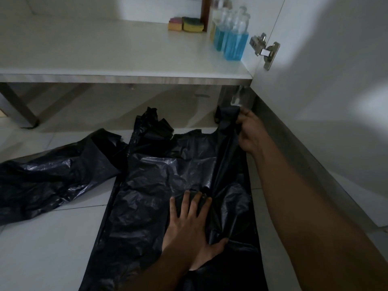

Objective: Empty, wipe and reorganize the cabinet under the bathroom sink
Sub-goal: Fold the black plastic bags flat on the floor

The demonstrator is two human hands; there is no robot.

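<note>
Flattening a black bag (151,185) on the tiled floor (42,248) below the cabinet shelf (105,55), a person presses the left hand (189,225) flat on its middle, fingers spread, while the right hand (251,133) pinches 1 handle beside the cabinet door (336,80). A hard tug could tear the thin film or drag it from under the palm. A 2nd bag (52,177) crowds the left; the door hems in the right. Blue bottles (233,45) and 2 sponges (185,24) stand at the shelf's right end.
</note>
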